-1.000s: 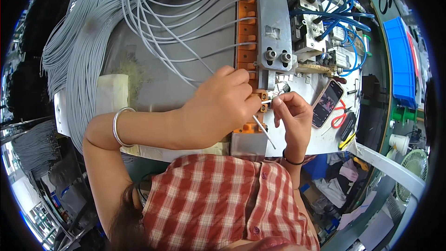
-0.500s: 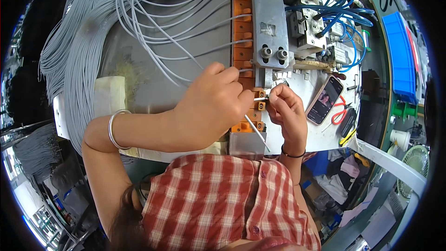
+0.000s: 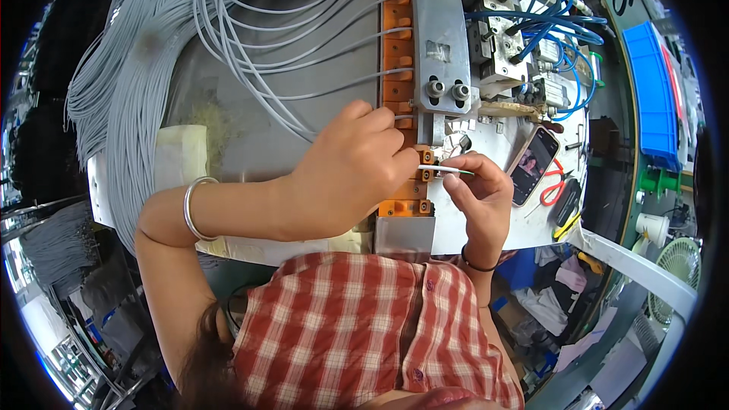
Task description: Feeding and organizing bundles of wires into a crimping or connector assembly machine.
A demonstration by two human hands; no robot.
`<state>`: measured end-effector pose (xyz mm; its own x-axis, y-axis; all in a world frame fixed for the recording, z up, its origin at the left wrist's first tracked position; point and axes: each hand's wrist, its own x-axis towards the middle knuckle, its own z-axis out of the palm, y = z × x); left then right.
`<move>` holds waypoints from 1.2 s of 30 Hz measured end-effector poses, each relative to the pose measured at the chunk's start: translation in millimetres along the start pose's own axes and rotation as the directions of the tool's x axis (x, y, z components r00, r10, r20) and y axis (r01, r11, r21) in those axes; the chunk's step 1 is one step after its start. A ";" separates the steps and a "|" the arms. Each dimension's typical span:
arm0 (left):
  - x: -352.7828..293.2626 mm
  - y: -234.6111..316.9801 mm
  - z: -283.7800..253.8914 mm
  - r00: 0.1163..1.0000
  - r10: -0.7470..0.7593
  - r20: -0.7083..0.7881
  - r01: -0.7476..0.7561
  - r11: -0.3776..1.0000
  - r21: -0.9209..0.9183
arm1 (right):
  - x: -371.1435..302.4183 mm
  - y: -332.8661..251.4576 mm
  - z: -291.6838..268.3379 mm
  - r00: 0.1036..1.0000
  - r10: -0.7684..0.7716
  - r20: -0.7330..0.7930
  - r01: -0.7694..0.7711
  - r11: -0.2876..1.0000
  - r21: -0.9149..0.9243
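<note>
My left hand is closed around a thin grey cable, fingers bent, above the orange block strip. The cable's white end sticks out to the right from its fingertips and finishes in a green tip. My right hand faces it, thumb and forefinger apart, one on each side of the cable end. Just under this end sit the small orange blocks of the strip. Farther up the strip, several grey cables rest in its slots. My left fingers hide part of the strip and the held stretch of cable.
A large bundle of grey cables hangs over the left side of the metal table. A steel clamp plate stands beside the strip. Right of it are blue air hoses, a phone, red-handled scissors and a blue bin.
The green-tipped cable end has swung from pointing down toward me to lying level, pointing right. My right thumb and forefinger have parted from a pinch, and that hand has shifted slightly right.
</note>
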<state>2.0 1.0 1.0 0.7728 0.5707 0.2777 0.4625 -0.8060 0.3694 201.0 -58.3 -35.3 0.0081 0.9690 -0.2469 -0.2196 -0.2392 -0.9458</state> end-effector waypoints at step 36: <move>-2.7 2.7 1.6 0.995 0.099 0.003 -0.099 0.991 -0.087 | 7.5 13.6 -2.0 0.991 -0.115 -0.065 0.100 0.975 -0.197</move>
<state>1.8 -2.9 -0.2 0.8161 0.4873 0.3107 0.3444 -0.8418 0.4156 200.0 -54.4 -50.4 0.0962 0.9840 -0.1498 -0.0210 -0.1485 -0.9887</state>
